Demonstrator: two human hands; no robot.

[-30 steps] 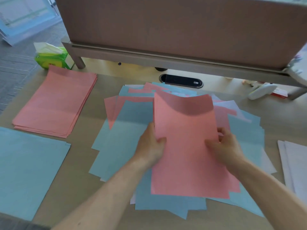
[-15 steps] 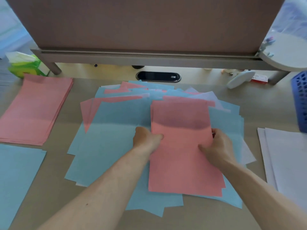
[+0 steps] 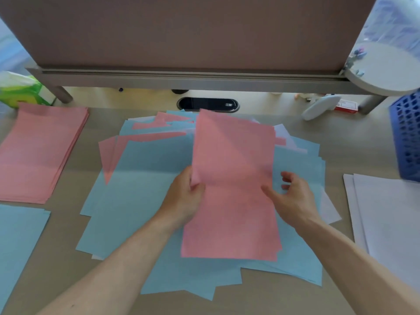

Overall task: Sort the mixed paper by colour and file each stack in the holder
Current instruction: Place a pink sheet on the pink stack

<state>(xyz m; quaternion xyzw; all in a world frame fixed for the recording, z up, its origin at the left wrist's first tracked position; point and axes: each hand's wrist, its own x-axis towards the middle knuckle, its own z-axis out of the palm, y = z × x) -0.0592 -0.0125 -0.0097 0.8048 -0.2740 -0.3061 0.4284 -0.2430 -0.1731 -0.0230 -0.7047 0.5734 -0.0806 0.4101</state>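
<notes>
A mixed pile of blue, pink and white paper [image 3: 147,196] is spread over the middle of the desk. My left hand [image 3: 184,198] grips the left edge of a few pink sheets [image 3: 231,160], whose far end is raised off the pile. My right hand [image 3: 293,196] hovers by their right edge with loosely curled fingers, its thumb at the paper, holding nothing. A sorted pink stack [image 3: 38,151] lies at the left, a sorted blue stack [image 3: 18,242] at the near left, and a white stack [image 3: 391,219] at the right. The blue mesh holder [image 3: 406,135] stands at the right edge.
A brown partition [image 3: 181,30] on a grey rail closes off the back of the desk. A green tissue pack [image 3: 20,92] sits at the far left, a black cable port [image 3: 208,104] at the back centre, and a white stapler-like object [image 3: 320,106] at the back right.
The pink sheets' far end has lifted off the pile in my left hand. My right hand has let go of their right edge. The view has shifted right.
</notes>
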